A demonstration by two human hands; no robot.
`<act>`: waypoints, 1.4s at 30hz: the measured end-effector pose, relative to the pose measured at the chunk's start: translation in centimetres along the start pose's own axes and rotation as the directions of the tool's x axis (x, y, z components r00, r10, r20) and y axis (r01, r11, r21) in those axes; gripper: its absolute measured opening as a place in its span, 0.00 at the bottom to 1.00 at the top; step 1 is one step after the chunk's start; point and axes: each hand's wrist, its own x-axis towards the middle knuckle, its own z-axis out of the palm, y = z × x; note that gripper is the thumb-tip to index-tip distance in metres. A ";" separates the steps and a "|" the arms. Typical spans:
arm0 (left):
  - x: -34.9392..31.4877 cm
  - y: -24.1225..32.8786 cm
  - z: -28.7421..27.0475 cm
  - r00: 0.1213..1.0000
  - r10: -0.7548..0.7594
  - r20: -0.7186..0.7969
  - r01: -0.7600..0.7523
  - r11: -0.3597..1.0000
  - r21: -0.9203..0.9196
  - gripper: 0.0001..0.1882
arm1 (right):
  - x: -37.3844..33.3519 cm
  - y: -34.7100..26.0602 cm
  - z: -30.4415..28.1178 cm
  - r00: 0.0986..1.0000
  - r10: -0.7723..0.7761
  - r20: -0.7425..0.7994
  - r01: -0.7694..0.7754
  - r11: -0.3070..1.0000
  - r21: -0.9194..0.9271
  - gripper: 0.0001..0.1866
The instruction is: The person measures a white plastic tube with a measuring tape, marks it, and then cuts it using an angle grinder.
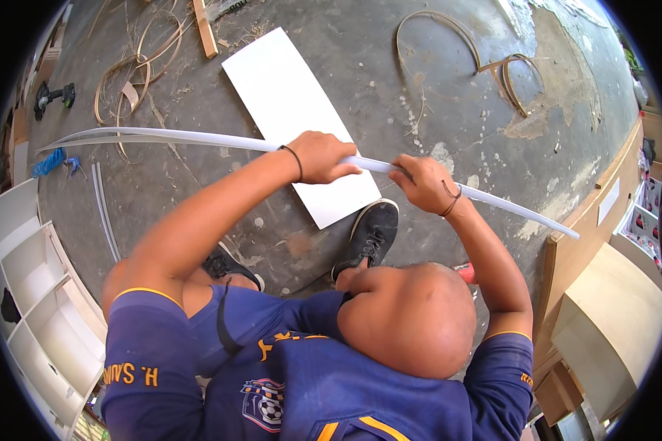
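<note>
A long, thin white plastic strip (176, 135) runs crosswise in front of me, bowed, with both ends sloping down. At its far left it looks like two strands lying close together. My left hand (322, 157) is closed round the strip near its middle, thumb pointing right. A short way along, my right hand (424, 184) grips the same strip between thumb and bent fingers. Below the strip, a white rectangular board (287, 88) lies slantwise on the floor, partly hidden by my left hand. Its near end is by my shoe (371, 231).
Curled tan edging strips (143, 62) and a wooden batten (205, 29) lie on the concrete floor (346, 59); more coils (513, 84) are at right. A cordless drill (54, 97) and white shelving (40, 294) are at left. A wooden panel (581, 228) stands at right.
</note>
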 end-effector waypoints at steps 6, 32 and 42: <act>0.1 0.6 0.3 1.000 -0.011 -0.004 0.011 1.000 0.010 0.20 | 0.6 -0.6 0.7 1.000 0.007 0.011 -0.007 1.000 0.007 0.10; 0.4 1.0 1.8 0.994 0.050 -0.095 -0.047 0.998 0.036 0.16 | 1.1 -1.5 1.8 0.998 -0.058 -0.018 0.057 0.998 -0.021 0.08; -0.3 -1.3 -0.6 0.994 -0.003 -0.107 0.008 0.999 0.047 0.19 | 0.6 0.2 -1.2 0.999 0.013 -0.044 -0.015 0.999 -0.044 0.10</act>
